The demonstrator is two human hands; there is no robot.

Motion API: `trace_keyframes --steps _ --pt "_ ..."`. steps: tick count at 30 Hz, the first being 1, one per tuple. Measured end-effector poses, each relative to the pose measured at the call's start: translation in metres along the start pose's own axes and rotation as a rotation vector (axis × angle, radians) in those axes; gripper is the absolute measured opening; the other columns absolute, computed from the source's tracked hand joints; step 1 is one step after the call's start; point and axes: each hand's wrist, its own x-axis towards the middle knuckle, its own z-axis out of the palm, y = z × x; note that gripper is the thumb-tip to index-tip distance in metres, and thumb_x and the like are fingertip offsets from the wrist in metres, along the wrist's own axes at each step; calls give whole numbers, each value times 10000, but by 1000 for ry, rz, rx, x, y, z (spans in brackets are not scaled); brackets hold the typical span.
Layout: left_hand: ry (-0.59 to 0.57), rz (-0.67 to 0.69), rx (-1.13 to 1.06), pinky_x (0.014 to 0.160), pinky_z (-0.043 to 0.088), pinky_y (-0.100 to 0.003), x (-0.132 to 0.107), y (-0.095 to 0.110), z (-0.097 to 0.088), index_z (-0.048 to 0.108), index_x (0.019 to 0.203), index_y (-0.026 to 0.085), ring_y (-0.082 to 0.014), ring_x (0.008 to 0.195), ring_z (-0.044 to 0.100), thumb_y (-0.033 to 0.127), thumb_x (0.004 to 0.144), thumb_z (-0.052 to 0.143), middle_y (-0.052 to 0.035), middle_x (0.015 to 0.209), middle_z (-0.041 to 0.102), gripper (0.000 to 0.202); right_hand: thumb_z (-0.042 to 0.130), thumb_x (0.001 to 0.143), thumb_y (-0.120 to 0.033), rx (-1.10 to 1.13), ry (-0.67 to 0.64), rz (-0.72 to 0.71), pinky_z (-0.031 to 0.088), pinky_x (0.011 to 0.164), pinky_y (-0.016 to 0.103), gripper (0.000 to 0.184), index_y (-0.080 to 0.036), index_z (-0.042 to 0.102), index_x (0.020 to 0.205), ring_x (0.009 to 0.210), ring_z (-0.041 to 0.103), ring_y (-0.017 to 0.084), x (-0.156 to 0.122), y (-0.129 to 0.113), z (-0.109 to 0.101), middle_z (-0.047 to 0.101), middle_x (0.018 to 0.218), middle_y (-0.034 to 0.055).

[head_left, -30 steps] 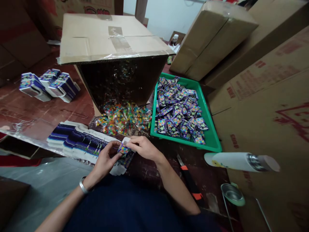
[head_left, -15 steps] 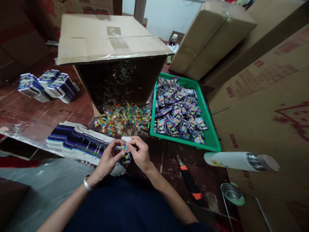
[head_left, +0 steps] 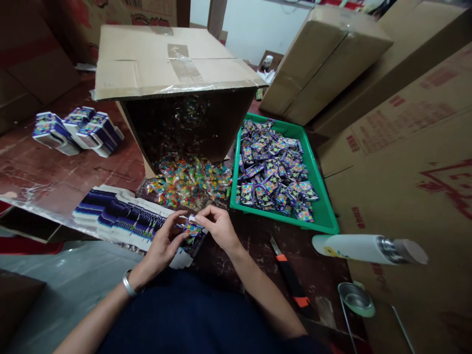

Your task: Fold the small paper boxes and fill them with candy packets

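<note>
Small carton | purple, multicoloured print | white flap at top | printed face upward | near-left of green tray

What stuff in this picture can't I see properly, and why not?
All in the head view:
Back of the open cardboard box: lost in the dark inside it.
Bottom of the green tray: mostly covered by small packets.
Small print on the purple pack: too tiny, partly behind the left hand.
Far side of the big printed carton: cut off by the right edge.
</note>
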Motion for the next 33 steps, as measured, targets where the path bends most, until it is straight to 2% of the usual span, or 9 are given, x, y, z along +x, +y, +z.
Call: trace_keyframes --steps 7,12,15,17,19,21,24,28,33 --pt "41 -38 -15 925 553 -349 0 4 3 617 1241 205 -256 1098 664 377 880 660 -94 1208 677 402 683 885 -357 -101 -37 -172 515 815 307 233 -190 671 723 846 658 183 -9 -6 2 701 887 43" --pt "-73 -3 74 946 560 -386 2 -2 -3 551 1286 240 -260 1103 681 389 923 615 -107 1258 658 398 716 849 -317 -104 -71 -37 525 724 270 126 -196 704 878 753 648 158 -18 -2 -11 694 809 1" --pt "-131 156 357 1090 463 -500 5 -21 -17 308 1508 291 -317 1298 570 389 871 696 -146 1413 571 752 755 803 -368 68 276 -23 540 658 256 200 -200 664 861 699 638 148 -16 0 -44 670 771 -11" --pt "-155 292 622 1103 430 -568 7 -39 -28 353 1498 277 -383 1361 499 426 817 748 -173 1460 532 801 769 782 -435 265 567 -61 566 666 272 282 -212 638 895 737 661 158 -15 -1 -71 683 823 1" --pt "-187 410 838 1119 384 -617 9 -56 -37 414 1470 245 -427 1416 416 419 806 752 -194 1479 515 765 759 782 -499 438 706 -85 590 713 298 364 -218 629 973 819 691 172 -16 -1 -91 708 923 31" --pt "-192 482 984 1137 334 -644 9 -69 -40 429 1463 220 -440 1450 357 375 816 736 -209 1499 497 733 755 784 -514 491 639 -35 596 712 300 405 -212 636 1027 815 704 172 -19 1 -95 719 942 48" --pt "-156 498 1095 1151 299 -646 8 -75 -39 425 1466 196 -437 1471 321 344 817 726 -225 1529 461 731 747 806 -457 328 343 112 581 611 282 336 -191 658 991 660 686 157 -24 11 -72 717 818 31" --pt "-159 439 1115 1157 302 -625 5 -66 -34 434 1456 149 -426 1473 321 419 812 731 -246 1518 467 758 654 898 -315 -300 71 19 571 725 314 145 -191 710 947 751 693 181 -25 28 -29 718 867 42" --pt "-141 375 1062 1169 292 -621 3 -64 -34 455 1443 152 -406 1478 322 455 811 727 -232 1527 464 752 657 916 -229 -933 12 -120 533 812 327 115 -220 737 998 932 665 232 -22 42 -6 683 1018 99"
